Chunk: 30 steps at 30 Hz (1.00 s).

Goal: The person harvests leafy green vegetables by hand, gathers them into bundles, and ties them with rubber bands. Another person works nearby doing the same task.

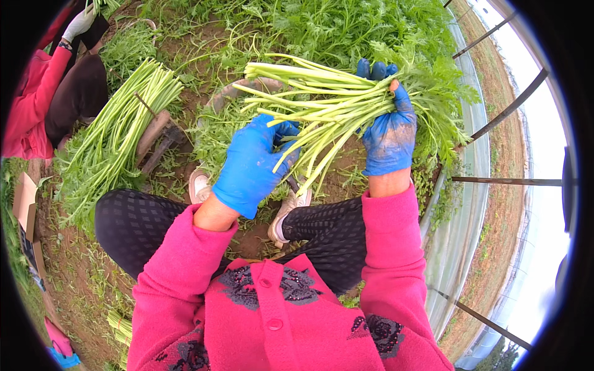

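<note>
My right hand (390,130), in a soiled blue glove with a torn thumb tip, is closed around a bunch of leafy green stalks (334,99). The cut stem ends fan out to the left and the feathery leaves hang to the right. My left hand (260,162), also in a blue glove, is at the lower stem ends with its fingers bent; whether it grips any stalk I cannot tell. A pile of similar cut stalks (125,116) lies to the left, beside a worn wooden block (153,134) with a metal rod standing from it.
Uncut leafy plants (343,28) grow ahead. A round rim (222,99) shows among loose greens beyond my left hand. At the upper left sits another person (37,102) with a gloved hand (80,24). Plastic sheeting (457,264) and poles run along the right; an open cardboard box (25,204) is far left.
</note>
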Available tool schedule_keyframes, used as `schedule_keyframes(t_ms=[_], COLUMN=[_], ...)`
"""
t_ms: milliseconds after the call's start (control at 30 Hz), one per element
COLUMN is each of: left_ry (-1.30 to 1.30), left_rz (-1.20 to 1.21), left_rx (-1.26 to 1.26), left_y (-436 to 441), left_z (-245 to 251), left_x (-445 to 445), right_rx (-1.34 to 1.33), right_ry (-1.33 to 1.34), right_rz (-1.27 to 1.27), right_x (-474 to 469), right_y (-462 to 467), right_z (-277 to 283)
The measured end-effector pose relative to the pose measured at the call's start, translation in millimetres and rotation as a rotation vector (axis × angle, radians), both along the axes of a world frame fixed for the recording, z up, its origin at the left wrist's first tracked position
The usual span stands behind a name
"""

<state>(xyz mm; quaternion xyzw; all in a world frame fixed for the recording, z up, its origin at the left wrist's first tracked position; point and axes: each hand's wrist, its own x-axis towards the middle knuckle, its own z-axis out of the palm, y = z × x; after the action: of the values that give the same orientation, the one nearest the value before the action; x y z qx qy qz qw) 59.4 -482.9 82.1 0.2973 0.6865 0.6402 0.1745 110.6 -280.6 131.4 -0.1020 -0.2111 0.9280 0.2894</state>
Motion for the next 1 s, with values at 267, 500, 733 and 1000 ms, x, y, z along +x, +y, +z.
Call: schedule_keyframes(t_ms=[267, 500, 733, 1000], left_ry=[-0.166, -0.383, -0.628, 0.502], left_rz=[0.021, 0.07, 0.211, 0.318], left_rx=[0.019, 0.088, -0.186, 0.061], left_y=[5.4, 7.2, -22.3, -33.5], left_z=[-9.9, -21.5, -39.0, 37.2], left_x=[-1.1, 4.2, -24.5, -21.4], right_rx=[0.039, -0.005, 0.052, 0.091], right_ry=[-0.001, -0.013, -0.054, -0.118], right_rz=[-0.03, -0.018, -0.157, -0.152], right_x=[-0.1, -0.9, 4.2, 2.7], right_y=[-10.8, -15.2, 8.4, 0.7], right_z=[7.4, 8.1, 13.0, 1.7])
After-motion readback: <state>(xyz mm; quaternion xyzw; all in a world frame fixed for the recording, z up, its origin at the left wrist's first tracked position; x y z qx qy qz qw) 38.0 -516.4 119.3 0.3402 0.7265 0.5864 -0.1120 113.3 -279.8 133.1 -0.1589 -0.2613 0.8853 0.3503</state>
